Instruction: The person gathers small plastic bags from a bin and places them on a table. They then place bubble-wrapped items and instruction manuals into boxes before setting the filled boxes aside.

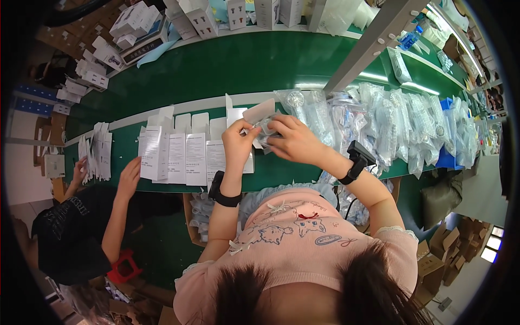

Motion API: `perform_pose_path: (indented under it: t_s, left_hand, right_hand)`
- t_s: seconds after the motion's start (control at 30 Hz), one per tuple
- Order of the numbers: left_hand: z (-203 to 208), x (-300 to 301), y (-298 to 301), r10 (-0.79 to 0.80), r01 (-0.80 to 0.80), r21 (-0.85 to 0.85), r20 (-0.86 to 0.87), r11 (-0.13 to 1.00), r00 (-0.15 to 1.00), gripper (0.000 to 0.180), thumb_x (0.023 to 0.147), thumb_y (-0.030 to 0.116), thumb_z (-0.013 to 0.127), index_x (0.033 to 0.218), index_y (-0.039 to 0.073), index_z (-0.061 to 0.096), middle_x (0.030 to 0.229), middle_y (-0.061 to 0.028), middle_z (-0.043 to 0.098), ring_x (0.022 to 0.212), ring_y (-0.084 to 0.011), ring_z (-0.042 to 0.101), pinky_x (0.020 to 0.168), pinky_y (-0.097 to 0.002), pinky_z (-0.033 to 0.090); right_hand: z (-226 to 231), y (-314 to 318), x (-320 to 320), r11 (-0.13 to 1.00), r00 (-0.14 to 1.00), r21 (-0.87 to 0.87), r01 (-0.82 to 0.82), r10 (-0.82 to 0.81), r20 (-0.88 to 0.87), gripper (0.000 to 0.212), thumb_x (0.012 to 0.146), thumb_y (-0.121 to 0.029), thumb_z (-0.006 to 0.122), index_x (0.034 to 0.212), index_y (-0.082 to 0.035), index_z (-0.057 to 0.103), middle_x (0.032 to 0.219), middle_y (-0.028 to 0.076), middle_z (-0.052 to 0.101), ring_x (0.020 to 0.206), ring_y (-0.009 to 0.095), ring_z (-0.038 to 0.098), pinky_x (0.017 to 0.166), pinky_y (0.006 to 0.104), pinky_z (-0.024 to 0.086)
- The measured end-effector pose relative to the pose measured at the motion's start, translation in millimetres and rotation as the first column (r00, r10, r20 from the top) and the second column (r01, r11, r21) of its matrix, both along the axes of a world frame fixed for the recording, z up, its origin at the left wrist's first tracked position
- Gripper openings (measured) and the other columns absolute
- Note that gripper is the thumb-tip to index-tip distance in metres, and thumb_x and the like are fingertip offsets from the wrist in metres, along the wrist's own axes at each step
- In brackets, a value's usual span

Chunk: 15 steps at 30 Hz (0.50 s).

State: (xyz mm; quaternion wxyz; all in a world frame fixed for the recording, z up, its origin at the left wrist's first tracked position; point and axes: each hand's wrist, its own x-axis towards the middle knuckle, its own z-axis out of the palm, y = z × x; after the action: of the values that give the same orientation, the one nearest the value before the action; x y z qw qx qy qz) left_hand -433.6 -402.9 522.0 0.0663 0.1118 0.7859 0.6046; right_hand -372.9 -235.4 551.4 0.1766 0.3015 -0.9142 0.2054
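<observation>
My left hand and my right hand meet over the green bench, both with fingers closed on a clear plastic bag. What the bag contains is mostly hidden by my fingers. Just behind it, the raised flap of an open white box shows, and the bag overlaps that box's opening. To the left of my left hand stands a row of white printed boxes with their top flaps up.
Many clear bagged parts are piled to the right, partly around a blue bin. At the left, a co-worker's hand touches the box row, near flat cartons. A grey metal post rises beyond my right hand.
</observation>
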Motion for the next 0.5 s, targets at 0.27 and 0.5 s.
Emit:
perform_pose_path:
  t_s: [0.27,0.5]
  left_hand:
    - [-8.6,3.4,1.0,-0.014,0.014,0.032,0.005,0.999,1.000,0.014,0.071,0.002,0.065,0.069,-0.001,0.052,0.057,-0.0001,0.048,0.039,-0.0044,0.040,0.030,-0.0200,0.028]
    - [-16.8,2.0,2.0,-0.001,-0.017,0.257,0.069,0.966,0.998,0.011,0.073,0.002,0.063,0.069,-0.001,0.053,0.075,-0.0019,0.054,0.053,-0.0062,0.051,0.038,-0.0193,0.038]
  right_hand:
    - [-20.4,3.0,-4.7,0.980,0.981,0.051,0.194,-0.195,0.002,0.033,0.062,-0.019,0.068,0.089,-0.009,0.052,0.091,0.007,0.048,0.092,0.024,0.046,0.087,0.0417,0.035]
    - [-49.3,37.6,-7.5,0.730,0.946,-0.634,0.255,-0.053,0.319,0.074,0.056,-0.023,0.078,0.119,-0.007,0.041,0.113,0.011,0.046,0.107,0.026,0.044,0.094,0.0382,0.031]
